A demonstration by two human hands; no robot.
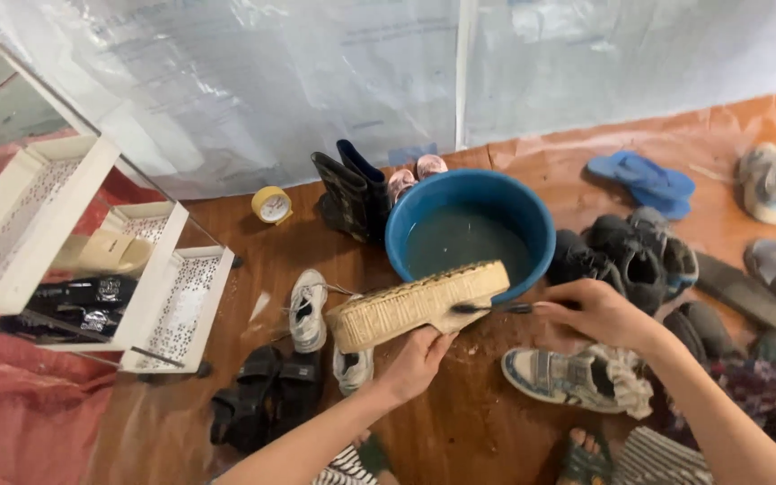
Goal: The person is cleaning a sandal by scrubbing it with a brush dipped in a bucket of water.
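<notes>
I am scrubbing a shoe. My left hand (415,364) is closed around the tan shoe (415,305), sole up, just in front of the blue tub (532,224) of water. My right hand (599,310), to the right of the shoe, pinches a small brush (491,308) whose tip touches the sole. I think the next move needs short rubs while I keep the shoe steady.

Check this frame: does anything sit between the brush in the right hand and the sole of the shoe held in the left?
Nothing visible does. The right hand holds the brush with its bristles on the tan shoe's sole, which the left hand holds by the blue basin.
</notes>
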